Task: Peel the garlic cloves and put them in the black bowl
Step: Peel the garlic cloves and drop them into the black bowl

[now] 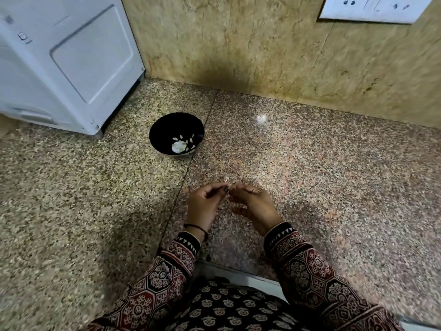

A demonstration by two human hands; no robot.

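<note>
Both grips are low in the centre of the frame, over the speckled granite desk point(334, 187). The left grip point(204, 199) and right grip point(253, 202) come together fingertip to fingertip, fingers curled in, each closed in a fine pinch right where they meet. A small pale garlic piece point(226, 179) pokes out just above those pinched tips. Most of it is hidden by the fingers, so clove or loose skin, can't tell. It sits at the top edge of both grips, btwn the left thumb and the right forefinger.

Up and to the left, well apart from the grips, is the black bowl point(164, 126), standing upright on the desk just left of a seam point(191, 168) btwn 2 slabs. Inside it, toward the near side, lie several peeled cloves point(191, 140) and 1 bigger white lump point(178, 146). The bowl is untouched by either grip.

Patterned red-and-black sleeves point(310, 271) run in from the bottom edge, and a dark thread band point(196, 226) circles the left wrist.

In the upper left of the frame a white appliance point(71, 56) stands on the desk, its near corner close to the bowl. A tan stone wall point(238, 44) fills the top. A white socket plate point(372, 8) shows in the upper right corner. There's a bright light reflection point(261, 118) on the desk, right of the bowl.
</note>
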